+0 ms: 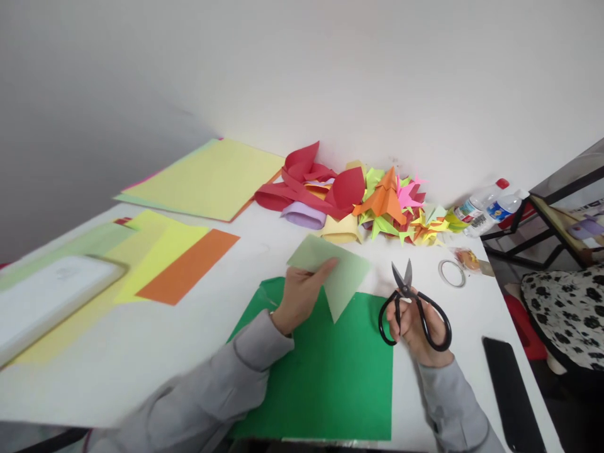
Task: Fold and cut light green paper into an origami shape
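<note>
A pale green piece of folded paper (pixel 348 277) is pinched in my left hand (pixel 304 292), thumb on top, with one pointed corner hanging down. My right hand (pixel 419 327) holds black-handled scissors (pixel 406 288), their short blades parted and pointing up and away from me. A gap separates the blades from the paper. Beneath both lies a large green sheet (pixel 325 377) on the white table, partly covered by my left sleeve.
Red paper strips (pixel 306 182) and folded paper shapes (pixel 384 201) are heaped by the wall. Large yellow sheets (pixel 212 176), an orange strip (pixel 189 267) and a white box-like object (pixel 56 296) lie left. At right are a tape roll (pixel 452 274), bottles (pixel 500 207) and a black phone (pixel 513 393).
</note>
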`<state>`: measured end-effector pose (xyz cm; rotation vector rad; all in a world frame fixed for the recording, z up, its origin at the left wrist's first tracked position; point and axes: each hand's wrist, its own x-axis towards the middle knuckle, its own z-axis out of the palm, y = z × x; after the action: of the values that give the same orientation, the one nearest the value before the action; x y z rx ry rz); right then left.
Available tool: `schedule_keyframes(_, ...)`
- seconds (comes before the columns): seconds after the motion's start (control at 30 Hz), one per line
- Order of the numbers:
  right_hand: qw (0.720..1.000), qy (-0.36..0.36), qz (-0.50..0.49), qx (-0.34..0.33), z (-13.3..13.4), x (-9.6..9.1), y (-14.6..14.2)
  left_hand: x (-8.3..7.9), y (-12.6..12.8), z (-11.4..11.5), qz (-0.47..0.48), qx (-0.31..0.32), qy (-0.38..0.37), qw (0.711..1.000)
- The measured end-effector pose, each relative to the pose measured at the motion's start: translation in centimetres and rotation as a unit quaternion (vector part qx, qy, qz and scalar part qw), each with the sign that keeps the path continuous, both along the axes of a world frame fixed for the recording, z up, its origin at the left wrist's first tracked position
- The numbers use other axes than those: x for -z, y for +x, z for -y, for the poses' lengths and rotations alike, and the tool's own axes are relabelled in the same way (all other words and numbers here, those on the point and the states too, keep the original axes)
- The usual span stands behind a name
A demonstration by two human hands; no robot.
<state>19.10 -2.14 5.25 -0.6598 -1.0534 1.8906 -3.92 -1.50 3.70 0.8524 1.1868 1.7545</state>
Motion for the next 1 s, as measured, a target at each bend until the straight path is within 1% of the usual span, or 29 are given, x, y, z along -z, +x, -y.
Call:
schedule_keyframes(0.03, 1.0, -0.001, -0.007, -0.006, 0.0, 0.1, 0.1, 0.0, -0.3, 0.2, -0.094, -0.032, 0.055, 0.994)
schedule_keyframes(0.07, 1.0, -0.005, -0.012, -0.012, -0.1, 0.2, 0.1, 0.0, -0.6, 0.5, -0.199, -0.025, 0.126, 0.972)
schedule_keyframes(0.1, 1.0, -0.01, -0.014, -0.019, 0.0, 0.4, 0.0, 0.1, -0.8, 0.7, -0.287, -0.014, 0.206, 0.935)
schedule_keyframes(0.13, 0.999, -0.015, -0.012, -0.026, 0.0, 0.6, -0.1, 0.2, -0.9, 0.9, -0.373, -0.01, 0.259, 0.891)
schedule_keyframes(0.17, 0.999, -0.016, -0.009, -0.029, 0.1, 0.9, -0.3, 0.3, -0.9, 1.1, -0.452, -0.021, 0.299, 0.84)
schedule_keyframes(0.2, 0.999, -0.015, -0.003, -0.03, 0.2, 1.1, -0.6, 0.5, -0.8, 1.2, -0.514, -0.024, 0.33, 0.792)
schedule_keyframes(0.23, 0.999, -0.01, 0.005, -0.03, 0.4, 1.3, -0.9, 0.6, -0.6, 1.2, -0.563, -0.025, 0.347, 0.75)
schedule_keyframes(0.27, 1.0, 0.0, 0.009, -0.025, 0.6, 1.6, -1.1, 0.8, -0.4, 1.2, -0.599, -0.023, 0.355, 0.717)
schedule_keyframes(0.3, 1.0, 0.009, 0.021, -0.017, 0.8, 1.8, -1.4, 0.9, -0.1, 1.2, -0.624, -0.016, 0.357, 0.695)
schedule_keyframes(0.33, 0.999, 0.019, 0.04, -0.005, 0.9, 2.0, -1.6, 1.1, 0.2, 1.2, -0.64, -0.008, 0.354, 0.682)
schedule_keyframes(0.37, 0.997, 0.03, 0.063, 0.014, 1.0, 2.2, -1.8, 1.2, 0.5, 1.2, -0.65, -0.004, 0.35, 0.675)
schedule_keyframes(0.43, 0.991, 0.054, 0.108, 0.062, 1.0, 2.6, -1.9, 1.5, 1.0, 1.3, -0.652, -0.005, 0.342, 0.676)
schedule_keyframes(0.47, 0.987, 0.064, 0.122, 0.084, 1.0, 2.7, -1.9, 1.6, 1.2, 1.3, -0.646, -0.008, 0.338, 0.684)
schedule_keyframes(0.5, 0.983, 0.072, 0.129, 0.105, 0.8, 2.8, -1.8, 1.7, 1.4, 1.3, -0.633, -0.015, 0.33, 0.7)
schedule_keyframes(0.53, 0.981, 0.077, 0.131, 0.123, 0.6, 2.9, -1.7, 1.8, 1.5, 1.4, -0.612, -0.029, 0.315, 0.724)
schedule_keyframes(0.57, 0.978, 0.08, 0.132, 0.141, 0.4, 2.9, -1.6, 1.8, 1.6, 1.4, -0.58, -0.049, 0.291, 0.759)
schedule_keyframes(0.6, 0.975, 0.083, 0.131, 0.158, 0.2, 2.9, -1.5, 1.9, 1.7, 1.5, -0.534, -0.07, 0.258, 0.802)
schedule_keyframes(0.63, 0.973, 0.086, 0.13, 0.172, 0.0, 2.8, -1.4, 1.9, 1.7, 1.5, -0.471, -0.082, 0.215, 0.852)
schedule_keyframes(0.67, 0.971, 0.088, 0.128, 0.182, -0.2, 2.7, -1.2, 1.8, 1.8, 1.5, -0.393, -0.07, 0.163, 0.902)
schedule_keyframes(0.7, 0.97, 0.091, 0.127, 0.188, -0.4, 2.6, -1.2, 1.8, 1.8, 1.5, -0.306, -0.023, 0.104, 0.946)
schedule_keyframes(0.73, 0.97, 0.094, 0.125, 0.188, -0.4, 2.5, -1.1, 1.8, 1.9, 1.4, -0.215, 0.059, 0.041, 0.974)
schedule_keyframes(0.77, 0.97, 0.096, 0.122, 0.185, -0.4, 2.3, -1.0, 1.8, 2.1, 1.3, -0.125, 0.158, -0.02, 0.979)
schedule_keyframes(0.8, 0.972, 0.098, 0.12, 0.174, -0.4, 2.2, -1.0, 1.7, 2.3, 1.3, -0.043, 0.262, -0.077, 0.961)
schedule_keyframes(0.83, 0.976, 0.099, 0.119, 0.155, -0.3, 2.1, -1.0, 1.7, 2.5, 1.2, 0.023, 0.336, -0.117, 0.934)
schedule_keyframes(0.87, 0.979, 0.099, 0.119, 0.131, -0.1, 2.0, -1.1, 1.5, 2.7, 1.2, 0.073, 0.362, -0.14, 0.919)
schedule_keyframes(0.93, 0.985, 0.099, 0.121, 0.076, 0.1, 1.8, -1.2, 1.2, 3.1, 1.1, 0.134, 0.354, -0.166, 0.911)
schedule_keyframes(1.0, 0.986, 0.1, 0.123, 0.043, 0.3, 1.7, -1.3, 0.9, 3.3, 1.1, 0.165, 0.342, -0.187, 0.906)
